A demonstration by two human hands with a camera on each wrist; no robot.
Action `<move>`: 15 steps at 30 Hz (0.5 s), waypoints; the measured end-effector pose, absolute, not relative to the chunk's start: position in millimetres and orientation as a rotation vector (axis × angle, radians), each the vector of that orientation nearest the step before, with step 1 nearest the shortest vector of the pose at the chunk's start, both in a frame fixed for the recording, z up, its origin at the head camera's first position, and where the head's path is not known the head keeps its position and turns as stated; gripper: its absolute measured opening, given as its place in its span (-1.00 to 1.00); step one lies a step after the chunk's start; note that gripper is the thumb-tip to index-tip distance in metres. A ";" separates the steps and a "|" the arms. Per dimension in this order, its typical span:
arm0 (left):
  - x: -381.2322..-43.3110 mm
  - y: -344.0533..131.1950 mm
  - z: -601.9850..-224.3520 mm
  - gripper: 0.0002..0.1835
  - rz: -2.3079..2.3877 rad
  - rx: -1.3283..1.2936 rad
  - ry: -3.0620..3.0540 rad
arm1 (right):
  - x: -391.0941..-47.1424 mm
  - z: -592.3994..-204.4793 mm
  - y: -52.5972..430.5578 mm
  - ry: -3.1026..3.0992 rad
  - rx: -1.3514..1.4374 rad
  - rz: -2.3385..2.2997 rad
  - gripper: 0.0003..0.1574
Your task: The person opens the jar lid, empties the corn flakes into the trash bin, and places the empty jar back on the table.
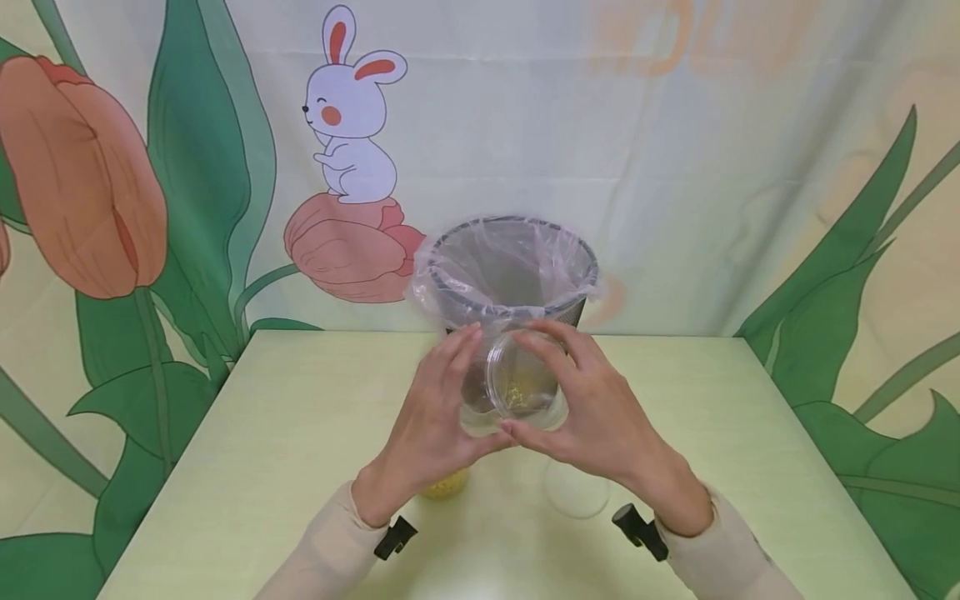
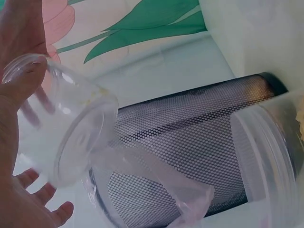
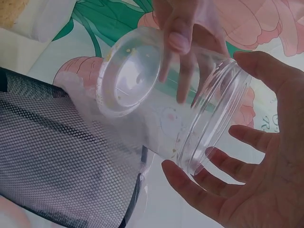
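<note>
Between both hands is a clear plastic jar [image 1: 525, 379], tilted with its mouth toward the head camera. A few yellow bits cling inside it, and its threaded rim shows in the right wrist view. My left hand [image 1: 435, 408] holds one side, its thumb against the wall. On the other side, my right hand [image 1: 592, 400] grips near the rim with thumb and fingers. Right behind the jar stands a black mesh bin [image 2: 175, 152] with a thin see-through bag [image 1: 555, 250] folded over its top. The jar overlaps the bin's front in the head view.
Near my left wrist, a container of yellow stuff [image 1: 446, 485] is mostly hidden by the hand. A round clear disc like a lid [image 1: 577, 490] lies by my right wrist. The pale table [image 1: 300, 450] ends at a printed cloth backdrop [image 1: 675, 167] behind the bin.
</note>
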State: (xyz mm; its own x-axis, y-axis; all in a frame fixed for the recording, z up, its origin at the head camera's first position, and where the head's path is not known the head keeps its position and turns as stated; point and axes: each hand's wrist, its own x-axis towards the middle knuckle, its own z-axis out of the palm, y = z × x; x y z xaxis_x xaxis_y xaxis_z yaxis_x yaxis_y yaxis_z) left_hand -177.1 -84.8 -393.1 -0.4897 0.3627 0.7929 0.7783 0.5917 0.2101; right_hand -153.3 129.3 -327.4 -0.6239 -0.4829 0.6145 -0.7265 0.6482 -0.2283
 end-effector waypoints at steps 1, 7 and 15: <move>-176.7 -86.8 -393.0 0.27 -0.742 -0.897 -2.098 | -153.3 -327.8 131.2 -2.360 0.932 0.633 0.04; -175.8 -98.0 -395.2 0.23 -0.737 -0.874 -2.142 | -153.2 -332.2 143.9 -2.403 0.858 0.600 0.06; -174.4 -107.3 -400.6 0.14 -0.709 -0.878 -2.146 | -153.3 -340.7 154.4 -2.478 0.782 0.574 0.03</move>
